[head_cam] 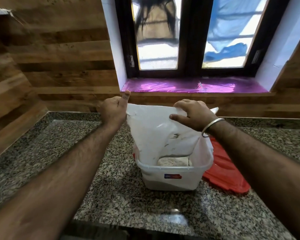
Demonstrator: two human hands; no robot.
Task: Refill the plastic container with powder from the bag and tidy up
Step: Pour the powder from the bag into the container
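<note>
Bag [156, 129] upended above container [171, 177], mouth inside it | left hand [113, 112] grip clenched on bag corner | right hand [194, 115] grip pinching opposite top edge

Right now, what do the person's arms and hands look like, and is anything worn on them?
Both forearms are bare and hairy, with no sleeves in view. The right hand has a plain silver metal bangle around its wrist. The left hand wears nothing: no ring, watch or glove shows. No ring shows on the right hand's fingers either.
</note>
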